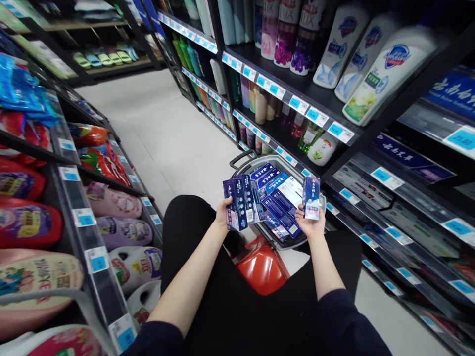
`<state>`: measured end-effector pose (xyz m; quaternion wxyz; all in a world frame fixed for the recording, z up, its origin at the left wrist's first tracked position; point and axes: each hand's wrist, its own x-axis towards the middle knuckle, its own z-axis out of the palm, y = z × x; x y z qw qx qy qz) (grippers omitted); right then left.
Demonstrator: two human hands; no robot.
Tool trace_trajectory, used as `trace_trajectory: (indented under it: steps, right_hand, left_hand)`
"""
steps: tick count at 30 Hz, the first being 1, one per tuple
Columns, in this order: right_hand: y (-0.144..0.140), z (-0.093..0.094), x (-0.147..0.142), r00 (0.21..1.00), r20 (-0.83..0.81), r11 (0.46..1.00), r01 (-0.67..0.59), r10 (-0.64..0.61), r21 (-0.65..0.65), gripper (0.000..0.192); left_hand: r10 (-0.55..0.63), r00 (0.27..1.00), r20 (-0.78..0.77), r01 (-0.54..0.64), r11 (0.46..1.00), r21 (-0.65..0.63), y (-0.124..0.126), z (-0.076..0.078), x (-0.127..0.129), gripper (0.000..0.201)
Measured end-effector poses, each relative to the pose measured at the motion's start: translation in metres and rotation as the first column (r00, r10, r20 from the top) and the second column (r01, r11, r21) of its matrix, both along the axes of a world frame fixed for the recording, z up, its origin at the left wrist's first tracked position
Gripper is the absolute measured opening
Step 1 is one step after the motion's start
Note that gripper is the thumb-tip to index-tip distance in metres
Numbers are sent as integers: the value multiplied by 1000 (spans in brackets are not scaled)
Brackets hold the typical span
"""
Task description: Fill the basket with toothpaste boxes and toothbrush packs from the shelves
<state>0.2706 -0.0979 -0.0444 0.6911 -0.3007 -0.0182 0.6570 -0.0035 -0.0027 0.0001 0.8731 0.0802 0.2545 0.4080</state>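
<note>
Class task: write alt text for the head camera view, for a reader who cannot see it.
A seated person's left hand holds blue boxes and the right hand one blue box, above a grey basket of similar boxes in a shop aisle.

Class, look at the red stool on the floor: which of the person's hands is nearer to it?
Right, though it is close. The right hand, holding one blue box, is above the red stool and to its right; the left hand, holding several boxes, sits up and to its left.

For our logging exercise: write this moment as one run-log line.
left hand: holds dark blue cardboard boxes | right hand: holds one blue box upright | grey shopping basket: more blue boxes | red stool below
</note>
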Motion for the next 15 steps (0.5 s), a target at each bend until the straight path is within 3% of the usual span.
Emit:
trace_trajectory:
  steps: [15]
  right_hand:
    - [1, -6, 2, 998, -3, 997, 59, -59, -57, 28]
  left_hand:
    - [-3, 1000, -1, 3, 1000, -8, 0, -1, 0, 36]
